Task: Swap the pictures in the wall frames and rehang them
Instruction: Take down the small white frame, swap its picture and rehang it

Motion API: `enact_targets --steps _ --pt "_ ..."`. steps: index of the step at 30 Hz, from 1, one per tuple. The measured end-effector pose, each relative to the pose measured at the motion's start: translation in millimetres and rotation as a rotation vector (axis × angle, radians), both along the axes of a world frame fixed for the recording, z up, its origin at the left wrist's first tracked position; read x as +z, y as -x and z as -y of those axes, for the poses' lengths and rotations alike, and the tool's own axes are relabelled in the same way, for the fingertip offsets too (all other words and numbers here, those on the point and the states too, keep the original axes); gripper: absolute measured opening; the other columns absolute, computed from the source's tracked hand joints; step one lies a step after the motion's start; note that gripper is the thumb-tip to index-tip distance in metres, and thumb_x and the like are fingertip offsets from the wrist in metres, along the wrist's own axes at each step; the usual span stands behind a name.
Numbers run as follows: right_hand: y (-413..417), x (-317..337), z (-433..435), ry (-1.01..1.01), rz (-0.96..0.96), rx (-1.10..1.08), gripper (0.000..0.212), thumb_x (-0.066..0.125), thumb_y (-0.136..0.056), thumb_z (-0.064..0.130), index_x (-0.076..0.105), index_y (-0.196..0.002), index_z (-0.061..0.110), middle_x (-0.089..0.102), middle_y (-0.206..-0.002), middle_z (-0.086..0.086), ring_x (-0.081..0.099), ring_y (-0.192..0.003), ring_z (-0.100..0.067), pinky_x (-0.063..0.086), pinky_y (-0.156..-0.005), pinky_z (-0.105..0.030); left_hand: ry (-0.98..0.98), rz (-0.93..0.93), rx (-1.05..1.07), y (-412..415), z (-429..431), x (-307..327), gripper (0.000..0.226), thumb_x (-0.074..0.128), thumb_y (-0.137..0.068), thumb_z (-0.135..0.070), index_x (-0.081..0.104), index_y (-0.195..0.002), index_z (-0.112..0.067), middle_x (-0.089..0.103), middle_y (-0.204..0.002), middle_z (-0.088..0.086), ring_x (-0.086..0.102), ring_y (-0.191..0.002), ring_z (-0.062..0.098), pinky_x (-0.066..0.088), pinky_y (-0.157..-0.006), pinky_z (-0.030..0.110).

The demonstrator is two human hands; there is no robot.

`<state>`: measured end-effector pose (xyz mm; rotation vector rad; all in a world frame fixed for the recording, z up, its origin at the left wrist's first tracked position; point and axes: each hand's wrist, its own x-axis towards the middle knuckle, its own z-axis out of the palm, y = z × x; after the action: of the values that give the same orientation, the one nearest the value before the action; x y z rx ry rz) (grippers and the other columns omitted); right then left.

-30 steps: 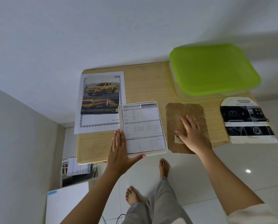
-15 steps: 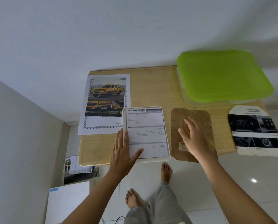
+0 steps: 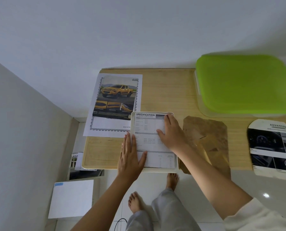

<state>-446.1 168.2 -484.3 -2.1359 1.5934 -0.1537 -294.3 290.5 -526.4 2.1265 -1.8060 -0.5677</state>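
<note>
A white picture frame (image 3: 155, 170) lies on the wooden table (image 3: 168, 90) near its front edge, with a "SPECIFICATION" sheet (image 3: 148, 124) in it. My left hand (image 3: 130, 157) lies flat with straight fingers on the frame's left edge, thumb on the sheet. My right hand (image 3: 171, 132) rests flat on the sheet's upper right part. To the right of the frame lies a brown backing board (image 3: 207, 137). A yellow-truck print (image 3: 117, 100) lies at the left, its corner under the frame. A rounded "ADVANCED" picture (image 3: 272, 147) lies at the far right.
A container with a green lid (image 3: 245, 84) sits at the table's back right. Below the table's left end are papers (image 3: 79, 162) and a white sheet (image 3: 72, 199) on the floor. White walls stand behind and to the left. My bare feet (image 3: 135, 202) are under the front edge.
My right hand left the brown backing board and moved left onto the specification sheet in the frame. My left hand stayed on the frame's left edge.
</note>
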Motion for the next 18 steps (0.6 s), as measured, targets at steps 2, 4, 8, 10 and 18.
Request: enact_targets --steps 2,4,8,10,18 --pt "-2.8 -1.6 -3.1 0.020 -0.018 -0.004 0.070 0.047 -0.093 0.034 0.014 -0.144 -0.002 0.010 -0.154 -0.016 0.006 -0.144 -0.026 0.011 -0.115 -0.029 0.014 -0.002 0.001 0.7 -0.7 -0.4 0.076 0.021 -0.089 -0.054 -0.013 -0.145 -0.017 -0.015 -0.154 0.002 -0.014 -0.143 0.015 0.000 -0.115 0.034" --pt "-3.8 -1.7 -4.9 0.027 -0.030 -0.010 0.073 0.047 -0.093 0.036 0.011 -0.144 -0.003 0.009 -0.154 -0.017 0.005 -0.144 -0.027 0.008 -0.116 -0.030 0.023 0.007 -0.001 2.1 -1.2 -0.3 0.074 0.023 -0.089 -0.050 -0.012 -0.145 -0.016 -0.012 -0.155 0.004 -0.010 -0.144 0.018 0.000 -0.114 0.035" --pt "-5.8 -1.1 -7.8 0.014 -0.070 0.002 0.075 0.041 -0.094 0.040 0.005 -0.145 -0.002 0.003 -0.155 -0.019 0.000 -0.145 -0.027 0.004 -0.117 -0.031 0.018 0.017 0.013 4.3 -2.1 0.0 0.075 0.023 -0.089 -0.047 -0.009 -0.146 -0.011 -0.012 -0.154 0.005 -0.009 -0.144 0.018 0.000 -0.115 0.034" --pt "-6.8 -1.5 -10.4 0.009 -0.072 0.001 0.075 0.040 -0.095 0.040 0.003 -0.145 -0.002 0.001 -0.155 -0.019 -0.002 -0.145 -0.027 0.002 -0.116 -0.031 0.020 0.026 0.019 5.2 -2.4 -0.5 0.075 0.024 -0.089 -0.046 -0.007 -0.146 -0.009 -0.011 -0.154 0.006 -0.007 -0.144 0.018 0.003 -0.115 0.034" --pt "-9.4 -1.1 -17.3 0.002 0.115 -0.114 0.068 0.050 -0.093 0.028 0.015 -0.145 0.002 0.012 -0.155 -0.014 0.009 -0.144 -0.024 0.012 -0.114 -0.028 0.002 0.037 0.011 6.3 -2.1 -0.5 0.074 0.024 -0.089 -0.045 -0.007 -0.145 -0.007 -0.011 -0.152 0.008 -0.005 -0.143 0.023 0.006 -0.115 0.039"
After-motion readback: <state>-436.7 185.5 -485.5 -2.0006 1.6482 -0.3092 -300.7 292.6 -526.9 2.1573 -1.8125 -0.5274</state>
